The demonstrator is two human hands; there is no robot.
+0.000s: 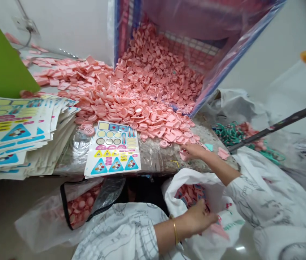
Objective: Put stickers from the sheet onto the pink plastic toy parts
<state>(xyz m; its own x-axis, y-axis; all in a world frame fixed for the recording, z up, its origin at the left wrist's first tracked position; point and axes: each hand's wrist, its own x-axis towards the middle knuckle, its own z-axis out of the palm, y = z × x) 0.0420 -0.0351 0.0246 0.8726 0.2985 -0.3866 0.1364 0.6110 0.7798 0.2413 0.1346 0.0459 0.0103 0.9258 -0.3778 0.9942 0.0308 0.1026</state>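
My right hand (195, 150) is at the front of the table, its fingers closed on a flat pink plastic piece (183, 155) at the edge of a large heap of pink plastic pieces (131, 103). Over the mouth of a white woven sack (185, 176) is my left hand (199, 217), slightly blurred, fingers apart. A pink piece (219, 230) shows just under its fingertips; whether they touch it I cannot tell. More pink pieces with blue parts (192, 193) lie inside the sack. A printed sticker sheet (113, 150) rests on the table, left of my right hand.
Stacked sticker sheets (14, 137) overhang the table's left front, beside a green panel (4, 54). A tipped, blue-edged bag (223, 65) spills pieces at the back. An open clear bag (74, 207) sits below. Green cords (230, 133) and a dark bar (280, 124) are at right.
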